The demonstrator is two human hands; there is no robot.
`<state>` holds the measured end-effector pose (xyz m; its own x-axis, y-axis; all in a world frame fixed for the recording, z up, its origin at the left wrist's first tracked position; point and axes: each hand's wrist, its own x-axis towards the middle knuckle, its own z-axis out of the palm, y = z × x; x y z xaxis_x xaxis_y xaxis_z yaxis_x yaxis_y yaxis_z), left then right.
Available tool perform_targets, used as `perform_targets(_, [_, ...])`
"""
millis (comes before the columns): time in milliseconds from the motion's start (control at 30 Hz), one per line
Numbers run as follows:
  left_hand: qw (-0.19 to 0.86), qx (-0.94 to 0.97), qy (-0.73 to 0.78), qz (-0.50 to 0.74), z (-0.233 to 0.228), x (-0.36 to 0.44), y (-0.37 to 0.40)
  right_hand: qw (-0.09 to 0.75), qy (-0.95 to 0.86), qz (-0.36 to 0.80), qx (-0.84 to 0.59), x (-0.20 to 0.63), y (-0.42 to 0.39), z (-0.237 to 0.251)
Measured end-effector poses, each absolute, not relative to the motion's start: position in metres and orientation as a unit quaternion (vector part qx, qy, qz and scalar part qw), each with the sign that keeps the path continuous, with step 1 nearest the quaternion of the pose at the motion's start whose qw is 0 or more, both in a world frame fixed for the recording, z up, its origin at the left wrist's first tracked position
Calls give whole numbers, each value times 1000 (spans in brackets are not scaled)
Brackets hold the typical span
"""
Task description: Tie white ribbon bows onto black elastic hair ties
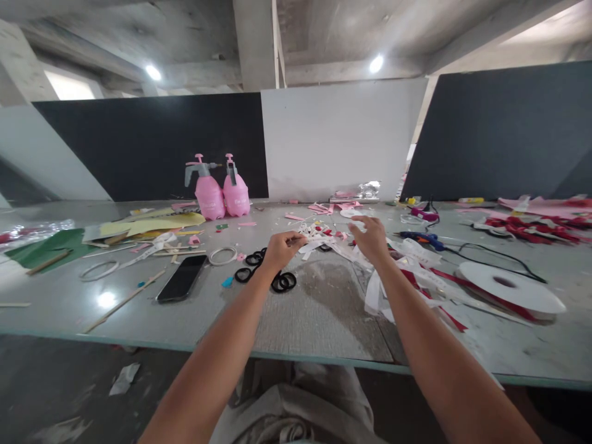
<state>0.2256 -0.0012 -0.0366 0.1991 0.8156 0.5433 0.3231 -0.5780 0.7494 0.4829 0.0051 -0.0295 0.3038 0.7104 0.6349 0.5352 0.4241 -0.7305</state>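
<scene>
Both forearms reach out over the near edge of the grey worktable (pixel 139 320), hands meeting just past its middle.

Left hand (pixel 281 248): fingers curled in, thumb and forefinger pressed together on the end of a narrow white ribbon strip (pixel 311 244). Pinch looks light; the strip runs rightward from the fingertips into a loose pile of white ribbon offcuts (pixel 416 259).

Right hand (pixel 370 239): palm down, fingers partly bent, resting on that pile just right of the left-hand pinch. Whether it actually grips a strand I cannot tell; the fingertips are hidden behind the knuckles.

Handling judgement: ribbon looks thin, limp, very light, probably slick. It will sag and twist if held at one point only. Best taken flat between finger pads near the free end, second hand close by to keep it taut.

Immediately below and left of the pinch: black-handled scissors (pixel 266 271), lying flat, untouched. Further left: a black smartphone (pixel 182 278), face up, then a white ring (pixel 222 255) and thin wooden sticks (pixel 123 302).

Right of the right hand, well apart: a large flat white ribbon spool (pixel 509 288) with red ribbon (pixel 444 280) trailing back toward the pile. Beyond it, a blue-handled glue gun (pixel 420 238) with a black cord.

Far from the hands, left of centre: two pink plastic spray bottles (pixel 222 192), upright, touching each other, in front of a black partition panel (pixel 152 145). Pink paper scraps (pixel 324 208) lie scattered behind the hands.
</scene>
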Motion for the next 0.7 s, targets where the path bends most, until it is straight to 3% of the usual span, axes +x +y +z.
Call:
perform_targets(167, [199,778,376,461,-37,228,-8,493,-762,124,-402,433,-8,-37])
perform_targets(367, [136,798,375,452,-38,229,-8,480,-754,208,-398,410,-16,-42])
perform_targets(700, [123,788,391,459,-34,230,-15,477,-766,135,-410,417,-15,-39])
